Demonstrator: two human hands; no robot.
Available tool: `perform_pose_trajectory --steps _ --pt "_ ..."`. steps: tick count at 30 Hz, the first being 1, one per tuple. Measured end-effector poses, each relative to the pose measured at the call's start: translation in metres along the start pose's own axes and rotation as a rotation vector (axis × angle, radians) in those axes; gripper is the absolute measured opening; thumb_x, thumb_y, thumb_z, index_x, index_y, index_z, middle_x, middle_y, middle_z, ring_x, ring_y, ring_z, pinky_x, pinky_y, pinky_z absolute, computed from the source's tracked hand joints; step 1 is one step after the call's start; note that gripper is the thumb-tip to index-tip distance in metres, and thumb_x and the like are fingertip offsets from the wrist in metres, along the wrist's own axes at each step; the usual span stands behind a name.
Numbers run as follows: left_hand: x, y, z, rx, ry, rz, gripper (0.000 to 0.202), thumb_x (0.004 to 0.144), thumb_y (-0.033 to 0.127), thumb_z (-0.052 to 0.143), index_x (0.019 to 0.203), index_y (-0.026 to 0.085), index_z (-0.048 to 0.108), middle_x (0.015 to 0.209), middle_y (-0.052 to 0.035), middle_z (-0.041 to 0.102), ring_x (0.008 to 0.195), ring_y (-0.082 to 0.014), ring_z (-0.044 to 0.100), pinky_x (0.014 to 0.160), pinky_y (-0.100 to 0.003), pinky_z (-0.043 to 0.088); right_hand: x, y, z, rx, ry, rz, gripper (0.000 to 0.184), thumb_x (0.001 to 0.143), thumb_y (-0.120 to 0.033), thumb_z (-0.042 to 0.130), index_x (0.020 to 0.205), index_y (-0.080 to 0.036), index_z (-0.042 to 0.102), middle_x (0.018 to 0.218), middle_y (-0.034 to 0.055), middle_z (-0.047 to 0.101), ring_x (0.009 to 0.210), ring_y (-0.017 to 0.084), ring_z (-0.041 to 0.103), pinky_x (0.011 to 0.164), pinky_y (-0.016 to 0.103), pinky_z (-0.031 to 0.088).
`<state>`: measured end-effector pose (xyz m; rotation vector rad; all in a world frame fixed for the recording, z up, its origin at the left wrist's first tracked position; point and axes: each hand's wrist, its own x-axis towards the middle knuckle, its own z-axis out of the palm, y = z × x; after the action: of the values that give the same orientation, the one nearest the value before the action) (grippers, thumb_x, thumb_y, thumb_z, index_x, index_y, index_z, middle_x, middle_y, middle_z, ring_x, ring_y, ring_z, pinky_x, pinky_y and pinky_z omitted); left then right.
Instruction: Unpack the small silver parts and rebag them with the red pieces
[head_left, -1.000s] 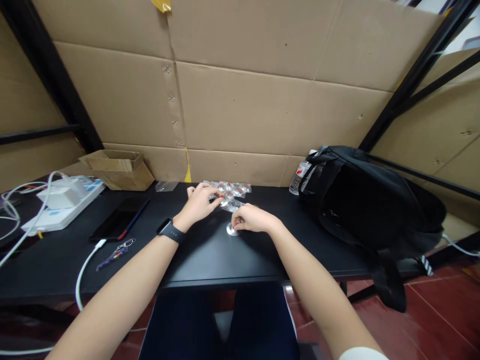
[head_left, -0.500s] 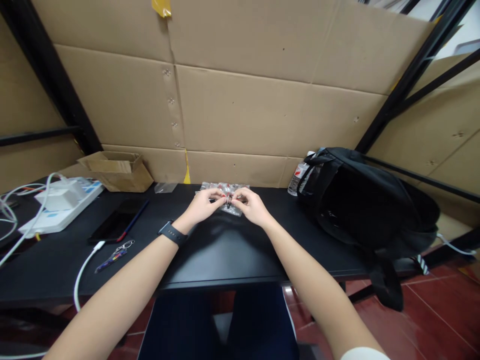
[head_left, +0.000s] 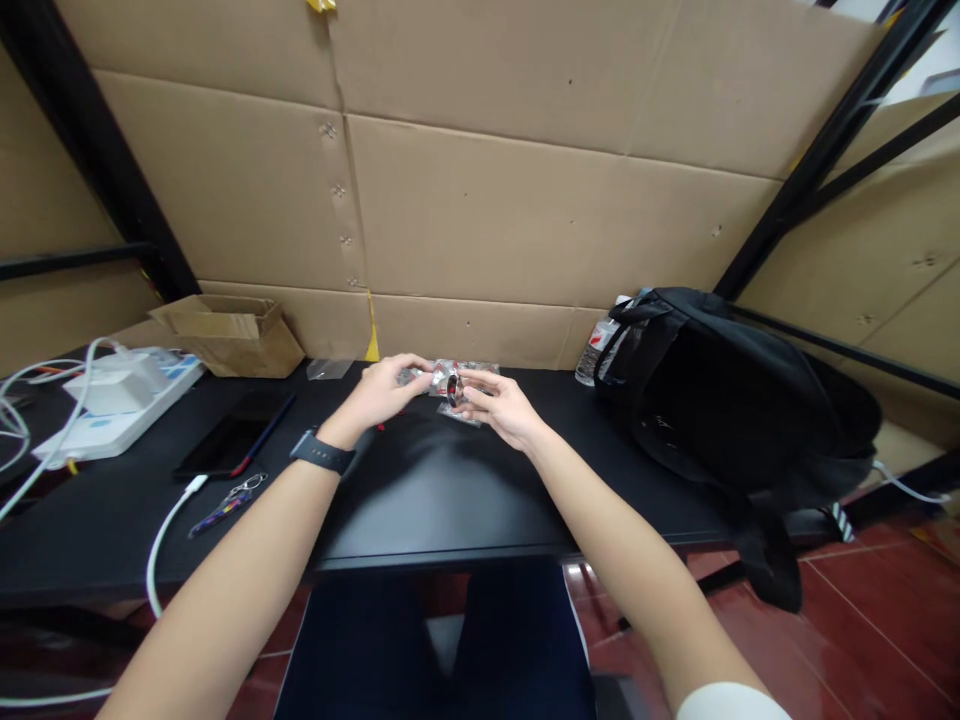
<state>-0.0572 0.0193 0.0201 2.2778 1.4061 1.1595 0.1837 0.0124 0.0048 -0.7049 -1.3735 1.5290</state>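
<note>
My right hand point(head_left: 504, 408) is closed on a small dark ring-shaped piece point(head_left: 454, 388) with a metallic shine, held upright between thumb and fingers. Its exact kind is too small to make out. To the left, my left hand point(head_left: 386, 392) has its thumb and fingers apart, with clear plastic showing in the gap. Beneath and behind both hands lie clear plastic packets point(head_left: 442, 370) with red and dark bits, partly covered by the fingers. A tiny red bit point(head_left: 381, 427) shows just under my left hand; whether it touches the hand I cannot tell.
On the black table point(head_left: 450, 500), a phone point(head_left: 229, 435), a pen point(head_left: 262, 440) and a keychain point(head_left: 227, 505) lie left. Behind them are a power strip point(head_left: 112, 425) and a cardboard box point(head_left: 232, 340). A black backpack point(head_left: 735, 400) and water bottle point(head_left: 596, 352) stand right.
My hands have parted: the left has moved left, away from the small piece. The ring-shaped piece stays with my right hand and shows more fully. A red bit now shows under my left hand.
</note>
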Motion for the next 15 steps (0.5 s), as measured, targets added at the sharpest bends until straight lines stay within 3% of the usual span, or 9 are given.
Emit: perform_pose_trajectory --steps 2,4,7,11,15 --pt "0.000 -0.016 -0.016 0.140 -0.031 -0.041 0.031 0.090 0.052 0.056 0.100 0.028 0.074 0.105 -0.0020 0.078 0.099 -0.0253 0.069 0.090 -0.035 0.048 0.001 0.001 -0.002 0.067 -0.019 0.021 0.045 0.076 -0.029 0.085 0.117 -0.021 0.069 0.110 0.0074 0.072 0.082 0.019 0.075 0.077 0.033 0.064" --pt "-0.001 -0.034 -0.028 0.244 -0.135 -0.093 0.026 0.084 0.051 0.062 0.092 0.030 0.075 0.097 -0.0006 0.079 0.093 -0.0261 0.070 0.087 -0.035 0.048 0.002 0.001 -0.005 0.123 -0.036 0.040 0.045 0.077 -0.028 0.084 0.119 -0.022 0.067 0.110 0.0068 0.072 0.085 0.020 0.075 0.077 0.033 0.063" --pt "-0.003 -0.056 -0.035 0.220 -0.271 -0.121 0.023 0.074 0.050 0.069 0.086 0.032 0.076 0.090 0.0005 0.079 0.087 -0.0252 0.071 0.082 -0.033 0.049 0.005 0.000 -0.009 0.184 -0.015 0.056 0.045 0.078 -0.027 0.082 0.120 -0.024 0.065 0.112 0.0060 0.073 0.090 0.022 0.075 0.077 0.034 0.063" --pt "-0.002 -0.064 -0.029 0.207 -0.345 -0.061 0.023 0.074 0.044 0.067 0.091 0.031 0.076 0.093 -0.0005 0.078 0.088 -0.0248 0.071 0.083 -0.033 0.050 0.008 -0.005 -0.014 0.262 0.047 0.051 0.046 0.078 -0.025 0.081 0.120 -0.026 0.063 0.109 0.0042 0.073 0.093 0.023 0.075 0.076 0.032 0.064" --pt "-0.001 -0.051 -0.008 0.231 -0.286 0.041 0.025 0.083 0.041 0.061 0.100 0.029 0.074 0.104 -0.0039 0.077 0.099 -0.0257 0.070 0.092 -0.036 0.050 0.008 -0.007 -0.017 0.306 0.085 0.055 0.046 0.076 -0.026 0.082 0.118 -0.025 0.062 0.106 0.0043 0.073 0.095 0.023 0.076 0.077 0.031 0.064"
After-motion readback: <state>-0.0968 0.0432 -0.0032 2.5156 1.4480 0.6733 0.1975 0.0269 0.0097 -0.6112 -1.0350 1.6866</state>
